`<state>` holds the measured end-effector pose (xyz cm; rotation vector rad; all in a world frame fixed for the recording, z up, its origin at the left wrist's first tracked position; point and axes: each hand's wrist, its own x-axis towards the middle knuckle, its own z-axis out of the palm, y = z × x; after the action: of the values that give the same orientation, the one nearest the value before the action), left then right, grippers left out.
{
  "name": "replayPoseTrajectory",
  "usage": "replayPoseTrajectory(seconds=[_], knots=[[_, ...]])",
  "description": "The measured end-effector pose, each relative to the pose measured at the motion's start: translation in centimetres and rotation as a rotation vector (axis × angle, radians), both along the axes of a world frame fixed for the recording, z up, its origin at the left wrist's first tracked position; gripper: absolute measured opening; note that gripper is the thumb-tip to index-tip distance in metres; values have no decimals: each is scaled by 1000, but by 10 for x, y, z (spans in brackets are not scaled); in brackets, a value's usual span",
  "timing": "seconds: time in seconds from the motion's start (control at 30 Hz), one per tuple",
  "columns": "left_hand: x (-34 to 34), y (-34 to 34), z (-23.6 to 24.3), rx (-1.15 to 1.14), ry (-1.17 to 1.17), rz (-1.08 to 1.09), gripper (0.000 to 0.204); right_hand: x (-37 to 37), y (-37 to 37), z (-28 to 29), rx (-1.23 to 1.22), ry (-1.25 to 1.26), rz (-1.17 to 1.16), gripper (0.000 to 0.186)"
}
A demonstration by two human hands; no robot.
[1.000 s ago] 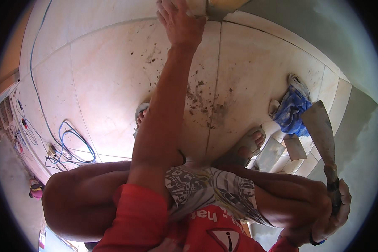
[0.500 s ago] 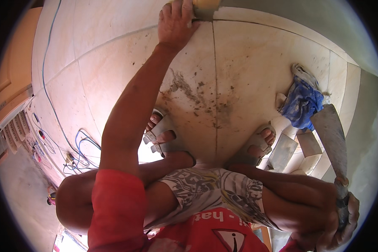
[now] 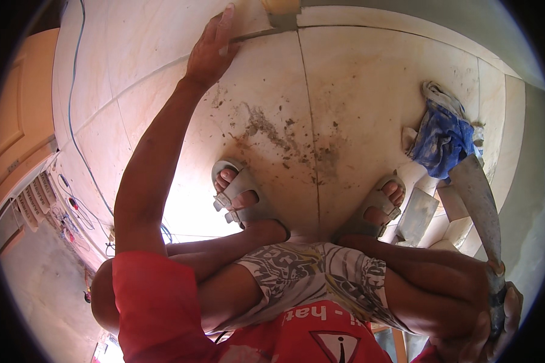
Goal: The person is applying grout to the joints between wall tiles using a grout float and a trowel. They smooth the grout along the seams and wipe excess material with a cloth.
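My left hand (image 3: pixel 214 51) reaches far forward over the cream floor tiles (image 3: pixel 369 85), its fingers stretched out and nothing in them. It is close to a dark tile joint, left of a patch of grey mortar (image 3: pixel 283 22) below a tan piece at the top edge. My right hand (image 3: pixel 507 317), beside my right knee, is wrapped round the handle of a trowel (image 3: pixel 477 202). The trowel's long, grey-smeared blade points forward. Brown crumbs of dirt (image 3: pixel 272 134) lie scattered on the tiles between my hands.
A blue and grey rag (image 3: pixel 443 136) lies at the right, with cut tile pieces (image 3: pixel 418 215) nearer my right foot. A grey wall (image 3: pixel 533 157) curves along the right. A cable (image 3: pixel 72 115) runs along the left, past a wooden door (image 3: pixel 27 97).
My left hand has moved left, away from the tan piece and mortar at the top. My right hand still holds the trowel, and the view has shifted slightly.
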<state>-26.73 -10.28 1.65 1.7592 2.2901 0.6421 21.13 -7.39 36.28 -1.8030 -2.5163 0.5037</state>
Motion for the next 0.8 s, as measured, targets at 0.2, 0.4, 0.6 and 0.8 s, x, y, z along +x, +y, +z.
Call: replayPoseTrajectory(seconds=[0.2, 0.4, 0.6, 0.8], knots=[[-13, -7, -7, 236, 233, -4, 37, 10, 4, 0, -22, -17, 63, 47], [22, -17, -5, 131, 257, -232, 24, 9, 8, 0, -35, -61, 91, 47], [68, -13, -4, -83, 355, -315, 58, 10, 13, 0, -56, -80, 130, 46], [51, 7, -2, -139, 615, -383, 68, 9, 17, 1, -72, -101, 158, 46]])
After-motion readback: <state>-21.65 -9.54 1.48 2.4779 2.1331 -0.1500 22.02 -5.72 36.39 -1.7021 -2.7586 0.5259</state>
